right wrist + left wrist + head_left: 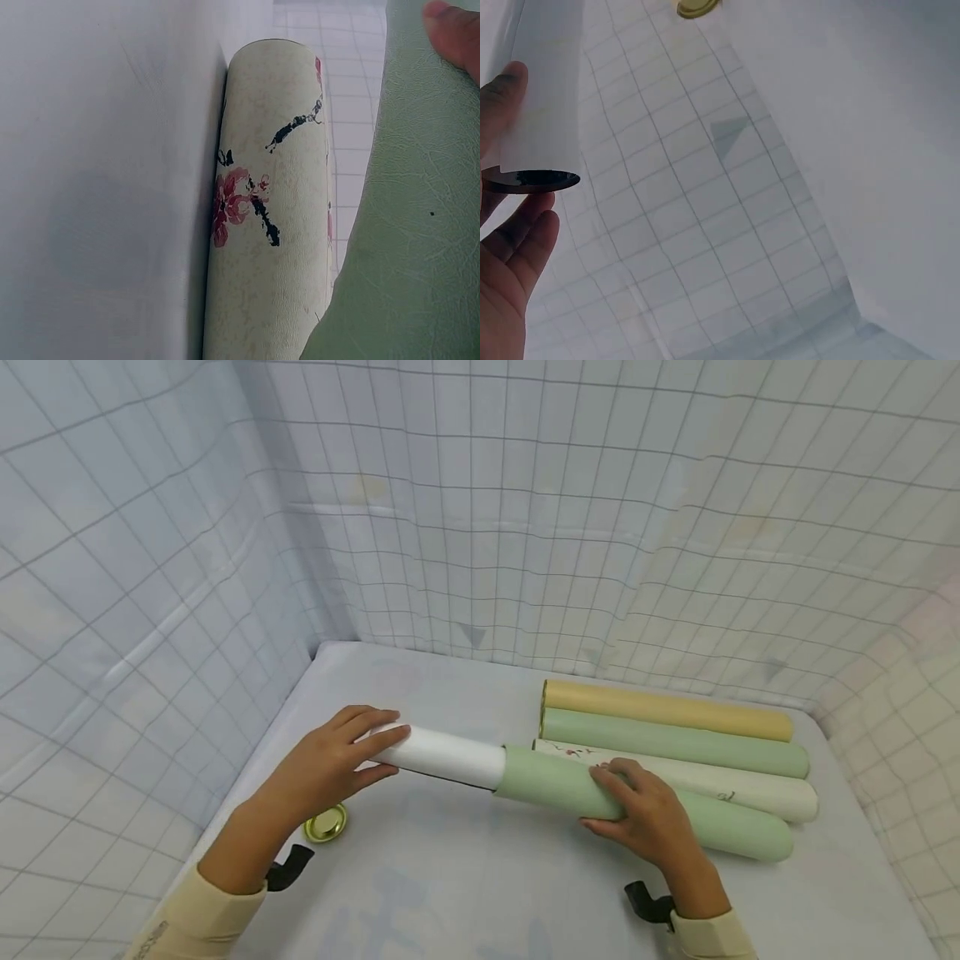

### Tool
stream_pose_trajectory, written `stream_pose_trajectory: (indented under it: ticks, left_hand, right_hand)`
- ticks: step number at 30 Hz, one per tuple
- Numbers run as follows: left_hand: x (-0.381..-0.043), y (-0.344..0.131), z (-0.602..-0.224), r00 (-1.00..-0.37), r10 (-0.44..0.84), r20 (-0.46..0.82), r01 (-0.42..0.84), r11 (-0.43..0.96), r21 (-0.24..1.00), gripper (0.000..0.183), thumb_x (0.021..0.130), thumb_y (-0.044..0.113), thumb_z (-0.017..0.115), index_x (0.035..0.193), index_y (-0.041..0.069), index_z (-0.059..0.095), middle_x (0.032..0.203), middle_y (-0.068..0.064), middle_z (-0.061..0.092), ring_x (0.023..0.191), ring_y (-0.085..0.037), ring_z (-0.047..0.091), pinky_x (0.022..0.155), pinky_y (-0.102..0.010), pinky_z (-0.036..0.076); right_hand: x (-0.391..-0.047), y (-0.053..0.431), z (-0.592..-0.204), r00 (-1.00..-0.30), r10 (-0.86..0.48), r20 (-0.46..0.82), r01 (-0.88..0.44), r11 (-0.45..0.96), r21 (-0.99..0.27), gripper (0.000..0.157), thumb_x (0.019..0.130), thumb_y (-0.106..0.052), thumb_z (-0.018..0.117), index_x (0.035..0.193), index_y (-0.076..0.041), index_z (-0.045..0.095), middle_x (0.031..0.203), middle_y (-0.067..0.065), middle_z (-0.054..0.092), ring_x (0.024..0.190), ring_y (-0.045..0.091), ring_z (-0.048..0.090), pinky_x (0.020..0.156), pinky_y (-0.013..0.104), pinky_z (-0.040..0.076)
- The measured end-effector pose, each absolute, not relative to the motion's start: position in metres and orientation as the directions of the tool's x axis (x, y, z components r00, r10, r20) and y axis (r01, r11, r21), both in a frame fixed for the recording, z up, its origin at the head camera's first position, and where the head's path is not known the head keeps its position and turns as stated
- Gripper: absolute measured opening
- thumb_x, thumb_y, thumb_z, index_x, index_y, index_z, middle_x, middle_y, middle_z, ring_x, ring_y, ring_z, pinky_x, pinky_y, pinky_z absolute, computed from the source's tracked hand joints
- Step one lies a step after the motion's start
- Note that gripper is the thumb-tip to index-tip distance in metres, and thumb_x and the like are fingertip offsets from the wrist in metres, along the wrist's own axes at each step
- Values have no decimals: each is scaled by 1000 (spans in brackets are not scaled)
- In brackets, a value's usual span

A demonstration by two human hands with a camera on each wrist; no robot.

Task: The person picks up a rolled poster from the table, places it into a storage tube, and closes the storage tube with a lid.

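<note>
My left hand point(337, 764) holds the outer end of a white paper roll point(450, 756), thumb and fingers on opposite sides of it. In the left wrist view the roll point(544, 97) shows a dark round end by my fingertips point(540, 236). The roll's other end is inside the mouth of a light green cardboard tube point(555, 781). My right hand point(645, 814) grips that tube around its middle, thumb on the near side. Close up in the right wrist view, the green tube point(405, 202) has a wrinkled surface. A gold round lid point(326, 823) lies below my left wrist.
Beyond the held tube lie a cream tube point(697, 772) with red blossoms, another green tube point(675, 742) and a yellow tube point(667, 708), side by side. Checked cloth walls point(487, 527) stand around the white table point(450, 877). Black straps point(288, 867) are at both wrists.
</note>
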State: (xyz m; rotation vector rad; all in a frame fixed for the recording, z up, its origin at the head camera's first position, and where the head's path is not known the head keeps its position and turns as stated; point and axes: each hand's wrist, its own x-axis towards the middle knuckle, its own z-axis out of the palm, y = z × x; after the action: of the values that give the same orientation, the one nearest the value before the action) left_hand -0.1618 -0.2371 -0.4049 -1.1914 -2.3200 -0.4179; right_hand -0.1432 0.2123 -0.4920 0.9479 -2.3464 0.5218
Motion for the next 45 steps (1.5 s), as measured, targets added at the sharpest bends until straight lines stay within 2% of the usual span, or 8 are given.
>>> stream_pose_trajectory:
  ticks: [7,10,12,17,21,27,38,45]
  left_hand:
    - [-160,-202,-420,-490,682,543,848,517,117,57,73,17,90,123,13,64,127,-12,59,109,-26,62,81,-33,57]
    - [-161,-190,-428,-513,666,541,849,486,208,54,73,15,90,120,12,64,124,-9,57,103,-21,63,78,-26,56]
    - [-162,-182,-434,-536,646,543,842,457,287,53,73,14,90,118,11,64,122,-7,56,101,-19,62,77,-23,55]
    - [-165,-164,-448,-590,612,526,802,374,465,49,75,11,89,116,10,62,120,-2,54,103,-17,59,82,-23,54]
    - [-165,-152,-452,-604,656,452,770,335,543,45,81,13,84,120,10,62,125,1,57,111,-16,59,91,-28,53]
    - [-164,-145,-451,-586,715,381,773,353,527,38,86,18,81,120,10,65,129,0,60,122,-17,55,100,-33,48]
    - [-166,-151,-456,-625,656,424,756,373,537,39,85,16,82,119,8,66,128,-1,59,119,-17,57,97,-34,50]
    - [-165,-144,-463,-649,636,417,715,324,619,45,85,14,80,126,8,63,133,-2,56,122,-19,56,96,-37,51]
  right_hand:
    - [-142,210,-492,-602,-519,607,-727,671,-147,67,73,-52,85,122,-10,66,113,12,61,90,28,66,71,43,56]
    - [-141,210,-492,-604,-523,602,-727,670,-147,71,65,-44,92,122,-10,66,114,13,61,93,29,66,74,44,56]
    - [-140,210,-492,-605,-523,600,-726,672,-145,71,65,-43,92,122,-10,66,114,14,62,93,29,66,74,44,56]
    - [-139,210,-493,-595,-526,608,-730,670,-135,63,81,-58,76,121,-11,66,112,15,62,90,28,65,72,44,56]
    - [-139,209,-495,-590,-530,609,-734,667,-130,62,82,-59,73,121,-11,67,112,15,62,88,28,65,72,44,56]
    - [-140,209,-496,-594,-531,604,-732,669,-132,62,86,-62,65,121,-11,67,112,15,62,91,28,65,74,44,56]
    - [-140,209,-498,-602,-532,595,-722,681,-121,62,83,-60,70,121,-11,67,114,17,63,93,30,66,75,46,56]
    - [-140,208,-497,-588,-523,617,-725,680,-115,63,87,-64,61,119,-10,67,113,17,63,93,31,66,74,46,56]
